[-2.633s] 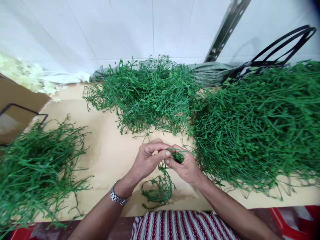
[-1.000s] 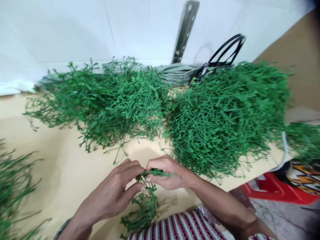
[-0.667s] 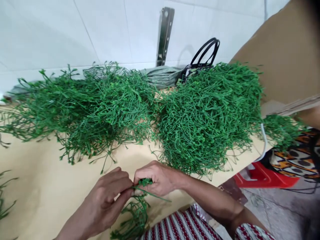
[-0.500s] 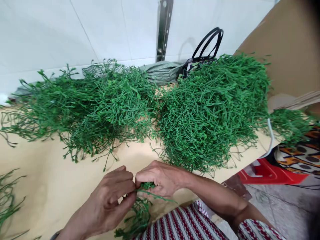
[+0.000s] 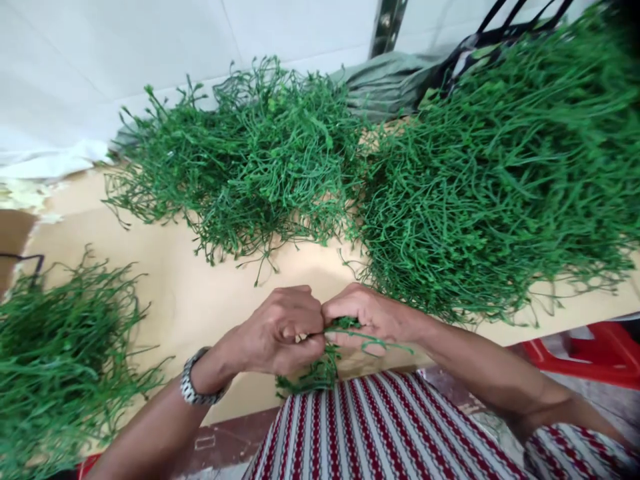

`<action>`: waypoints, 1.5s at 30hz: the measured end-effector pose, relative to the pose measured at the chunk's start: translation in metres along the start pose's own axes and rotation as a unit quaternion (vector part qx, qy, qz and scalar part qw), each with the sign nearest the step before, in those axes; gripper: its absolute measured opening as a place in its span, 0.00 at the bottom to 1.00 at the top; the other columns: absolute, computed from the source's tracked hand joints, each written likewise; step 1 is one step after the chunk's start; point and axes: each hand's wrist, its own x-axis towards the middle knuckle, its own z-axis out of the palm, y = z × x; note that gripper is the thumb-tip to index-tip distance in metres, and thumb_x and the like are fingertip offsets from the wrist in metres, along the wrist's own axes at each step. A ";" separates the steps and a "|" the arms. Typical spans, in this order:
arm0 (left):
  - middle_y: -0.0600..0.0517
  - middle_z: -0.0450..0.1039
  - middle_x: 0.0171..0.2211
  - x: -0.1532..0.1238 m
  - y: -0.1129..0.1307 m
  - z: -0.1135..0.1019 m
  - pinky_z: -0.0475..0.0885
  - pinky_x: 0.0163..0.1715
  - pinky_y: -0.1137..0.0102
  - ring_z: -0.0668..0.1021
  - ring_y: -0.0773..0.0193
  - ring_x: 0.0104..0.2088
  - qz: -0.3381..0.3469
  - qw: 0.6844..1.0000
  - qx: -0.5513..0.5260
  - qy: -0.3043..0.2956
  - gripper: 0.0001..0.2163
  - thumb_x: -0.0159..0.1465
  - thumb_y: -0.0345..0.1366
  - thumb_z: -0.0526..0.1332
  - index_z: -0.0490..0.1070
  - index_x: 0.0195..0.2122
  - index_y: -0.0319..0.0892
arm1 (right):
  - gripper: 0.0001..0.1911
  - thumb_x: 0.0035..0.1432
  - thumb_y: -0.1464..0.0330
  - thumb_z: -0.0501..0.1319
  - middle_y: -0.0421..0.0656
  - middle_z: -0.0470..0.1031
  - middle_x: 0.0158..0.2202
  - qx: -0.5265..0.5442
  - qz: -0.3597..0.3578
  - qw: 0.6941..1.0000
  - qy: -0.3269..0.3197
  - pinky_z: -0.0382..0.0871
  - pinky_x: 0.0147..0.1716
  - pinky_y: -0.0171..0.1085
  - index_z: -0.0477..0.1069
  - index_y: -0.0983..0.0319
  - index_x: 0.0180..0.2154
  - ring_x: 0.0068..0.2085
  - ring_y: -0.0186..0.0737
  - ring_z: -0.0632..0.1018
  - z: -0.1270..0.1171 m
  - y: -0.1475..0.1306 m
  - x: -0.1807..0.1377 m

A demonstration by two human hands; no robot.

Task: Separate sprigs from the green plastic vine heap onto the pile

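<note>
My left hand (image 5: 287,330), a metal watch on its wrist, is closed with thumb and fingers pinched on a thin green sprig. My right hand (image 5: 367,313) touches it knuckle to knuckle, its fingers wrapped round the same green sprigs (image 5: 345,322). One loose stem (image 5: 383,343) sticks out to the right below the right hand. More of the bunch (image 5: 320,373) hangs beneath the hands, close to the striped garment. The fingertips hide the exact point of grip. The sprigs look like artificial greenery with small budded tips.
A large heap of sprigs (image 5: 500,200) lies on the right of the tan tabletop (image 5: 165,287), another heap (image 5: 260,153) at the back, a third (image 5: 65,340) at left. Behind are a grey-green cloth (image 5: 390,83) and a black-handled bag (image 5: 463,60). A red stool (image 5: 585,353) stands below right.
The view has swung left and down, showing more of the left heap and the wristwatch. Both hands stay pressed together on the sprigs; the loose stem is more curled.
</note>
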 end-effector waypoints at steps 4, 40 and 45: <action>0.58 0.50 0.13 -0.008 -0.005 0.000 0.56 0.24 0.69 0.56 0.70 0.19 0.001 1.000 0.003 0.003 0.15 0.53 0.22 0.52 0.49 0.14 0.42 | 0.12 0.55 0.70 0.51 0.34 0.52 0.17 -0.025 0.032 0.999 -0.009 0.48 0.21 0.29 0.58 0.63 0.20 0.20 0.26 0.54 -0.004 -0.002 -0.005; 0.54 0.63 0.25 -0.014 -0.023 0.038 0.61 0.29 0.74 0.66 0.70 0.28 -0.215 0.784 -0.436 0.387 0.02 0.51 0.29 0.65 0.74 0.23 0.39 | 0.09 0.54 0.64 0.57 0.36 0.61 0.24 0.141 0.208 0.949 0.188 0.57 0.22 0.28 0.65 0.65 0.33 0.24 0.27 0.62 0.018 -0.001 0.015; 0.53 0.62 0.25 -0.011 -0.023 0.037 0.61 0.26 0.75 0.66 0.70 0.27 -0.224 0.773 -0.444 0.395 0.02 0.50 0.30 0.66 0.74 0.22 0.39 | 0.09 0.52 0.65 0.58 0.36 0.61 0.22 0.108 0.201 0.957 0.180 0.57 0.25 0.29 0.66 0.65 0.26 0.25 0.28 0.61 0.015 0.003 0.018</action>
